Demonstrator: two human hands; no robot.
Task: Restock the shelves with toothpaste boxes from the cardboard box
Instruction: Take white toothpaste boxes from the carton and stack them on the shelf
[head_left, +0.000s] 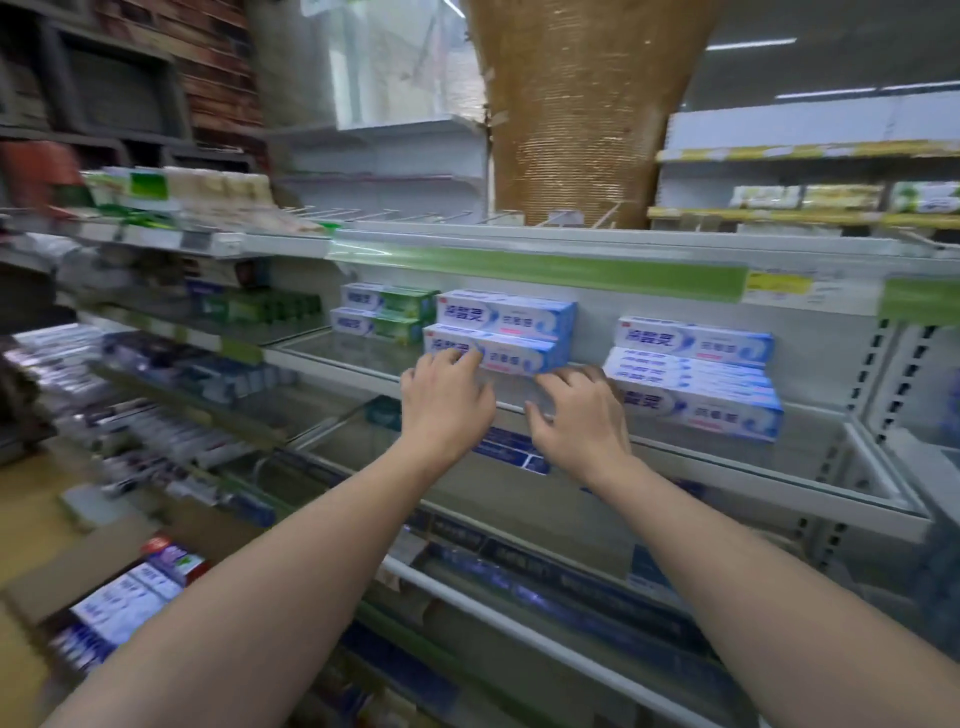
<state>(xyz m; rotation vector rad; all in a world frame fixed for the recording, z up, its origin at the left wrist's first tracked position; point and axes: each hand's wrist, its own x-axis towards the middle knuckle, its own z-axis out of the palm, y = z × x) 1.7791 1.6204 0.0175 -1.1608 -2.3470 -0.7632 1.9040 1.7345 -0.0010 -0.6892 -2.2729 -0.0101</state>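
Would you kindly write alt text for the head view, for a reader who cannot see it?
A person's left hand and right hand reach to a stack of two blue-and-white toothpaste boxes on a store shelf, fingertips at its lower box. A taller stack stands to the right; an open cardboard box holding more sits lower left.

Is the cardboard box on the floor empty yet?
Not empty: the cardboard box at lower left still shows several toothpaste boxes lying inside. How many remain, cannot tell.
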